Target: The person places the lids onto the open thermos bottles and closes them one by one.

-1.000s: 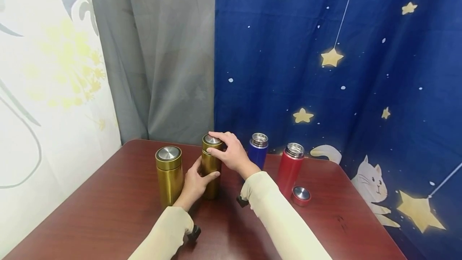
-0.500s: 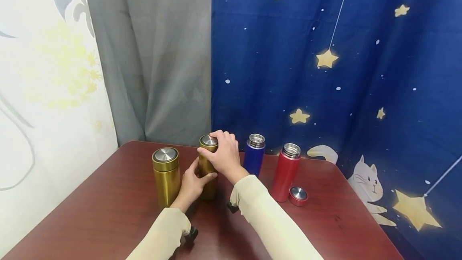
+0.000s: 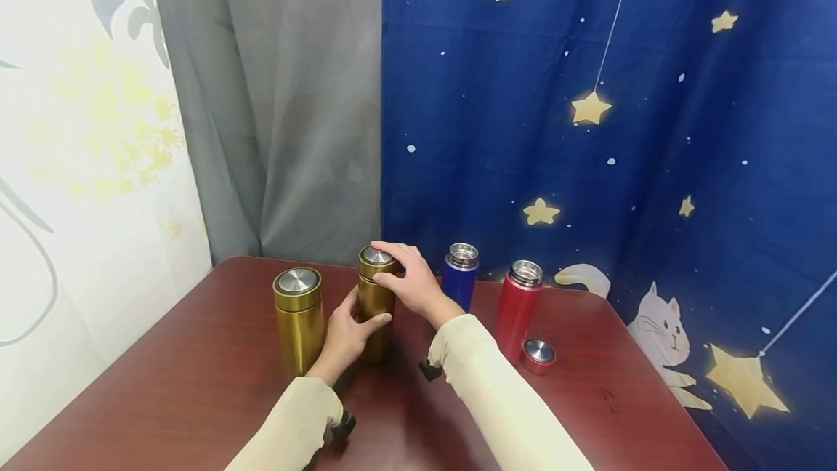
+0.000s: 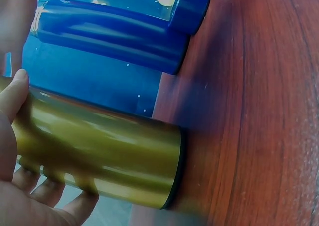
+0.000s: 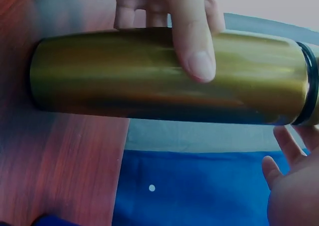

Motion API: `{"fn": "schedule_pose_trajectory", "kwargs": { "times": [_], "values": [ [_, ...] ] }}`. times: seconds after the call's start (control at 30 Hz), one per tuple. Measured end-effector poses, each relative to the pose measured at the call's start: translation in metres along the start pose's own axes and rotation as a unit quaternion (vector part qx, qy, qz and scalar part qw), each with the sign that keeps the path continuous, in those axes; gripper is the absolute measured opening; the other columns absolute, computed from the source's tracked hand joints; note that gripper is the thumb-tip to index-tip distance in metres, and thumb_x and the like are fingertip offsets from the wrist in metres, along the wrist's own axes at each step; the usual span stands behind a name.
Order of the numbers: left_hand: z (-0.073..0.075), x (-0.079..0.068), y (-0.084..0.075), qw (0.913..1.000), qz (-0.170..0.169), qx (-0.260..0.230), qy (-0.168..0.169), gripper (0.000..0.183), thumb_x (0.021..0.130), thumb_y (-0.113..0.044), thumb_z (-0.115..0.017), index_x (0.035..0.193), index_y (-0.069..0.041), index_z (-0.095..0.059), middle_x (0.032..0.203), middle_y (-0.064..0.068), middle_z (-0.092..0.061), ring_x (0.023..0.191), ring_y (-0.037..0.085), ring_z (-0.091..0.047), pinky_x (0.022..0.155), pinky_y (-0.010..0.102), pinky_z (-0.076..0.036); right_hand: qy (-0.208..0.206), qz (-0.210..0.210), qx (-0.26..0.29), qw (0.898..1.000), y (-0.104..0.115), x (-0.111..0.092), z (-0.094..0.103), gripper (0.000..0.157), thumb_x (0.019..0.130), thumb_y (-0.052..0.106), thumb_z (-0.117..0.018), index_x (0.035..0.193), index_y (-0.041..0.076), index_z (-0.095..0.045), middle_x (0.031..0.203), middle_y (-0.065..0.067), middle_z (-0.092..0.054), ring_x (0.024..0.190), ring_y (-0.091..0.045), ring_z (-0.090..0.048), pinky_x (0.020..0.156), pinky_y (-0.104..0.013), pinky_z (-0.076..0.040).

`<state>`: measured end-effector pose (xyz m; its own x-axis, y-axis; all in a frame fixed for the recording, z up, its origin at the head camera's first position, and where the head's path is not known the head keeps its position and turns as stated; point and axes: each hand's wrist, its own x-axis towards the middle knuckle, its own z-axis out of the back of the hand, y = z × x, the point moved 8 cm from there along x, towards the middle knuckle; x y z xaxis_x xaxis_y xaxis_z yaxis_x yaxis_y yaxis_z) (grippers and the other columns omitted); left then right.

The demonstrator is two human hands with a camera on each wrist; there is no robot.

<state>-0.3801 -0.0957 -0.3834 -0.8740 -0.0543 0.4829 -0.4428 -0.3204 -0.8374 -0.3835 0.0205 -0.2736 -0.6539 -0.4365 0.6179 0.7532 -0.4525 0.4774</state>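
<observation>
A gold thermos bottle [image 3: 378, 304] stands upright on the table. My left hand [image 3: 346, 331] grips its body low down, with the thumb across the near side and the other fingers round the far side, as the right wrist view shows. At the top, my right hand [image 3: 418, 286] holds the steel-topped lid [image 3: 368, 265], its thumb at the near side and its fingers over the far rim. A dark ring [image 5: 308, 84] shows between lid and body in the right wrist view. To the left stands a second, wider gold thermos bottle [image 3: 301, 333] with its lid on.
Right of my hands stand a lidless blue thermos bottle [image 3: 459, 286] and a lidless red one [image 3: 516, 311]. A red lid [image 3: 539, 356] lies beside the red bottle. The left wrist view shows a blue lid [image 4: 192, 9] by the blue bottle. Curtains hang behind the table [image 3: 196, 384].
My right hand turned left round the lid, then swung back right with its fingers reaching further over the top. The left hand keeps its grip on the bottle. The head view shifted slightly.
</observation>
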Motion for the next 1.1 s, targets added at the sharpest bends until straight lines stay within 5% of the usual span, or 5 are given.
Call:
{"fn": "schedule_pose_trajectory", "kwargs": {
  "times": [0.7, 1.1],
  "values": [
    [0.0010, 0.0013, -0.0027, 1.0000, -0.002, 0.004, -0.005, 0.070, 0.067, -0.032, -0.073, 0.127, -0.023, -0.039, 0.113, -0.001, -0.053, 0.098, 0.015, -0.052, 0.083, 0.037, -0.042, -0.039, 0.003, -0.034, 0.999, -0.0036, 0.0020, 0.0058, 0.052, 0.072, 0.044, -0.064, 0.120, 0.025, -0.052, 0.105, 0.008, -0.052, 0.098, -0.009, -0.042, 0.074, -0.026, -0.045],
    [-0.0001, -0.0003, 0.0016, 0.9999, 0.006, 0.010, -0.004, 0.072, 0.065, -0.038, -0.072, 0.127, -0.025, -0.039, 0.112, -0.001, -0.054, 0.097, 0.015, -0.053, 0.082, 0.037, -0.043, -0.121, 0.007, -0.087, 0.989, -0.0024, -0.0014, 0.0049, 0.052, 0.065, 0.048, -0.069, 0.111, 0.025, -0.058, 0.095, 0.008, -0.053, 0.087, -0.007, -0.043, 0.075, -0.027, -0.036]
  ]
}}
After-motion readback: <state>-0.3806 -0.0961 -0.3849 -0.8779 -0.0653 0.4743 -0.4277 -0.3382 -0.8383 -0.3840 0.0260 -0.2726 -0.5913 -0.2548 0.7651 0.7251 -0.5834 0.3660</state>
